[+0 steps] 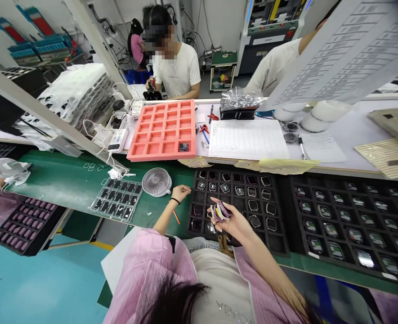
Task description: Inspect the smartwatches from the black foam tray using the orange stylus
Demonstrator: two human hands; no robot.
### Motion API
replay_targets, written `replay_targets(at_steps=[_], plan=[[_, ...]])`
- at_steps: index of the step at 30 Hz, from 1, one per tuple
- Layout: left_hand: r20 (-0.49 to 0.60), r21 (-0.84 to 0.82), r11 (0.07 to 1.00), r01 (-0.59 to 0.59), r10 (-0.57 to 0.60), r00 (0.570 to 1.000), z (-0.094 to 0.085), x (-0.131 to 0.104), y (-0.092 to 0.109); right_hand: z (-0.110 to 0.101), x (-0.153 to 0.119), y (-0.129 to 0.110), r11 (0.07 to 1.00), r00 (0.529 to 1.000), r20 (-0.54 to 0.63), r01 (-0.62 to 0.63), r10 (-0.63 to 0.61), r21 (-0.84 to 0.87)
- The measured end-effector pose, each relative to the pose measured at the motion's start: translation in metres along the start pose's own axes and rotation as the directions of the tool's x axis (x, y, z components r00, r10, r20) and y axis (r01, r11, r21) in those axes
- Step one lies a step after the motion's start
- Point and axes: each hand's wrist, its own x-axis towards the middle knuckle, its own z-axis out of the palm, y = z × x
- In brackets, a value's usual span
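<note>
My right hand is closed around a small stack of rounded watch cases, purple and white with a bit of yellow showing. It is above a black foam tray whose square pockets hold rounded-square watch parts, some dark, some with a metal rim. My left hand, with a dark band at the wrist, hovers by the tray's left edge. Its fingers reach loosely to the right, and I see nothing in them. An orange stick lies on the green mat just below it.
Left of my left hand stand a small grey fan and a clear tray of black parts. A second black tray lies at right. On the raised shelf are a pink foam tray and paper forms. A co-worker sits opposite.
</note>
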Motion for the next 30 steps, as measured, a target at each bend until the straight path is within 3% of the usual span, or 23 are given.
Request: replay_targets(at_steps=[3, 5, 6, 8, 9, 10, 14, 20, 30], plan=[[0.038, -0.079, 0.973, -0.215, 0.218, 0.975, -0.012, -0.025, 0.037, -0.001, 0.002, -0.003, 1.000, 1.000, -0.027, 0.009, -0.009, 0.005], [0.049, -0.077, 0.919, -0.386, 0.390, 0.920, -0.020, -0.046, 0.062, 0.000, 0.004, -0.004, 1.000, 0.998, -0.054, 0.018, -0.018, 0.000], [0.068, 0.015, 0.833, -0.554, 0.551, 0.831, -0.024, -0.055, 0.073, 0.001, 0.004, -0.004, 1.000, 0.997, -0.068, 0.031, -0.031, -0.005], [0.150, 0.262, 0.637, -0.725, 0.716, 0.682, -0.031, -0.072, 0.094, 0.004, 0.005, -0.003, 0.997, 0.993, -0.095, 0.075, -0.076, -0.016], [0.211, 0.368, 0.541, -0.756, 0.743, 0.635, -0.033, -0.079, 0.103, 0.005, 0.005, -0.002, 0.995, 0.989, -0.108, 0.100, -0.101, -0.020], [0.264, 0.449, 0.470, -0.760, 0.743, 0.615, -0.035, -0.084, 0.111, 0.007, 0.005, -0.001, 0.992, 0.985, -0.118, 0.125, -0.127, -0.021], [0.375, 0.584, 0.341, -0.736, 0.691, 0.618, -0.039, -0.095, 0.133, 0.013, 0.007, 0.003, 0.978, 0.966, -0.155, 0.209, -0.208, -0.008], [0.336, 0.631, 0.381, -0.676, 0.651, 0.681, -0.042, -0.101, 0.143, 0.015, 0.008, 0.003, 0.966, 0.947, -0.204, 0.258, -0.249, 0.020], [0.364, 0.670, 0.382, -0.637, 0.579, 0.729, -0.041, -0.108, 0.156, 0.016, 0.010, 0.005, 0.962, 0.932, -0.251, 0.273, -0.261, 0.013]])
